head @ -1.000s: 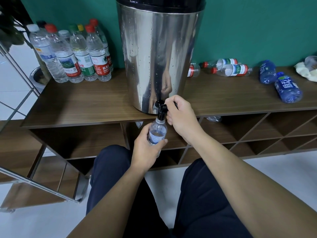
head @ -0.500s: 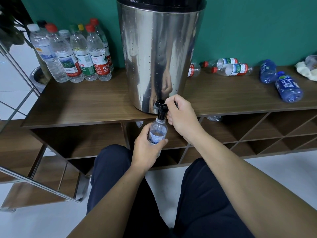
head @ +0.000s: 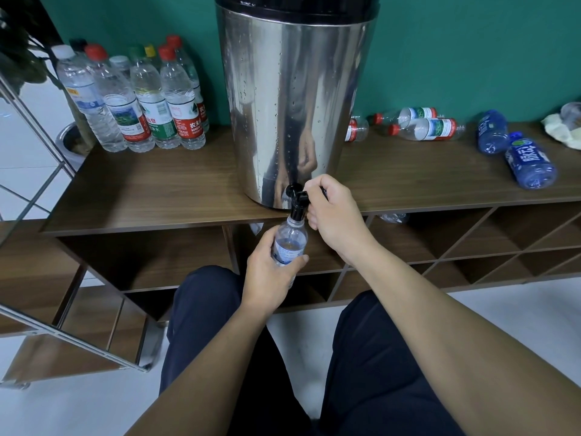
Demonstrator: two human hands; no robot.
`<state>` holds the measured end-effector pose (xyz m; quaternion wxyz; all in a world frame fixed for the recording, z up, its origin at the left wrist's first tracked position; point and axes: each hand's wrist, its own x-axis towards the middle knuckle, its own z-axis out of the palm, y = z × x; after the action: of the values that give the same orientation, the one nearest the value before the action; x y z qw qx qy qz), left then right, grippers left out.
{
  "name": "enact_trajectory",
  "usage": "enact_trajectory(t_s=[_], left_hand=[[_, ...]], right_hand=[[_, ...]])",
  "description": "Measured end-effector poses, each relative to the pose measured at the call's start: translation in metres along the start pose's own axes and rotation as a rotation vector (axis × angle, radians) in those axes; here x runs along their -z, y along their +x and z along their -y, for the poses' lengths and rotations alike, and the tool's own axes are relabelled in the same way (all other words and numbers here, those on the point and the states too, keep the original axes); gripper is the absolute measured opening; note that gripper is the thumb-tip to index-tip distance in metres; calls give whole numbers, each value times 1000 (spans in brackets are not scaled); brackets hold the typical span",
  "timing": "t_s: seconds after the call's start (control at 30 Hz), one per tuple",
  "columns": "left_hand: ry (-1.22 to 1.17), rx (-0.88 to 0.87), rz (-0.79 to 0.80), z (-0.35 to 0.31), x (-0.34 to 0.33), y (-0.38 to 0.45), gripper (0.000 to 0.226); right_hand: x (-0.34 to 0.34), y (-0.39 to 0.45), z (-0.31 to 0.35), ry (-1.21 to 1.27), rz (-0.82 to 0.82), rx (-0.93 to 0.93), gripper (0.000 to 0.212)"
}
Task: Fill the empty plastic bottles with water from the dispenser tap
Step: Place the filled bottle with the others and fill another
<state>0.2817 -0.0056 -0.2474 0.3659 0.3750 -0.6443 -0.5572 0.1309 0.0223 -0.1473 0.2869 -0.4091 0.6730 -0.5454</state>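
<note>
A tall steel water dispenser (head: 295, 99) stands on the wooden shelf top (head: 151, 187). Its black tap (head: 297, 199) juts over the front edge. My left hand (head: 270, 272) grips a small clear bottle (head: 289, 240) upright, its open mouth right under the spout. My right hand (head: 333, 212) curls round the tap's lever. Water level in the bottle sits near its shoulder.
Several capped upright bottles (head: 141, 102) stand at the back left. Clear bottles (head: 421, 124) lie on their sides right of the dispenser, with two blue bottles (head: 512, 152) further right. A crumpled cloth (head: 562, 130) lies at the far right. Open shelf cubbies sit below; my knees are in front.
</note>
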Motion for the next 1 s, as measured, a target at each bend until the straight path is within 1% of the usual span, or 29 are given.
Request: enact_trajectory(t_s=[1.0], left_hand=[[3, 2, 9, 0, 1, -1, 63]], right_hand=[[-1, 1, -1, -2, -8, -3, 25]])
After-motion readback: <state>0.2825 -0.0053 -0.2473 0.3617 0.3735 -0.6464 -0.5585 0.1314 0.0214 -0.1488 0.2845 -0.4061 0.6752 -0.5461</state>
